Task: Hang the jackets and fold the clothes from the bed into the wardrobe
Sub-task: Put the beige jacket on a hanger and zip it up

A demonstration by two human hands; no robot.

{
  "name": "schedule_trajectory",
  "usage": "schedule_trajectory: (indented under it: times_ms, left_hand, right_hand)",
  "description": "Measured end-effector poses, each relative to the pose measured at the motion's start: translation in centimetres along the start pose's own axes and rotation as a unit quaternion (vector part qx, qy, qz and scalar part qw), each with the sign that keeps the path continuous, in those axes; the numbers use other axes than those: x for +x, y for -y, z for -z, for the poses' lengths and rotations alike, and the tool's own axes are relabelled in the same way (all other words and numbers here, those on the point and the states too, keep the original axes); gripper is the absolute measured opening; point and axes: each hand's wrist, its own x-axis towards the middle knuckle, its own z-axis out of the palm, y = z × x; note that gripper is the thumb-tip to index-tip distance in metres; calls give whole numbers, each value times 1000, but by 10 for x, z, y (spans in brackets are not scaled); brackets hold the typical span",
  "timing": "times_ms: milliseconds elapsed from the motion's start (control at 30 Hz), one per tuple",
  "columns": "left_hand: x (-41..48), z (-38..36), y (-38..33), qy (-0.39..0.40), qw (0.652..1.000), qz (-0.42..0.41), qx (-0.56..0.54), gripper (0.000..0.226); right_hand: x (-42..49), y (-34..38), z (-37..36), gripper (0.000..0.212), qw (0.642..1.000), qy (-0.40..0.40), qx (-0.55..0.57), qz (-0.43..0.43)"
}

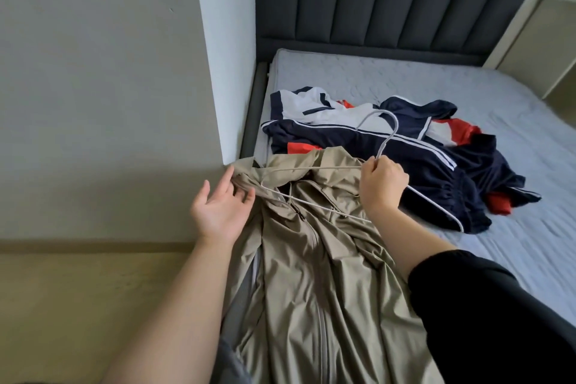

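Note:
A beige hooded jacket (318, 274) lies lengthwise on the near left part of the bed, collar away from me. A thin grey wire hanger (386, 131) lies across its collar, hook pointing to the headboard. My right hand (381, 184) grips the hanger at the base of the hook. My left hand (221, 209) is palm up at the jacket's left shoulder, fingertips touching the bunched fabric there. Behind the jacket lies a heap of navy, white and red sports clothes (405, 146).
The grey mattress (514, 121) stretches right and back to a dark padded headboard (389, 0). A white wall corner (224, 50) stands at the bed's left edge, with beige floor (78, 305) to my left. A pale cabinet (536, 47) stands at the far right.

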Motion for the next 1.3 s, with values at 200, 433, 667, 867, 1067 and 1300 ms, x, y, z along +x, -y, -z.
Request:
schedule_trajectory:
  times_ms: [200, 433, 667, 867, 1067, 1300]
  left_hand:
    - [-8, -14, 2, 175, 980, 63, 74, 70]
    - [-27, -12, 26, 240, 926, 245, 157, 63]
    - [-30, -2, 40, 28, 857, 273, 435, 47]
    - [-25, -1, 44, -14, 652, 1, 758, 54]
    - [-34, -3, 25, 16, 404, -504, 763, 31]
    - [-38, -1, 31, 82, 425, -340, 835, 34]
  right_hand:
    - [-9, 9, -8, 31, 999, 37, -6, -24]
    - [-12, 38, -21, 40, 990, 102, 31, -93]
    - [2, 52, -8, 37, 958, 116, 204, -167]
    - [-10, 60, 7, 52, 947, 140, 250, -145]
    - [-22, 73, 8, 45, 964, 159, 210, -18]
    - [-39, 99, 12, 53, 959, 193, 117, 171]
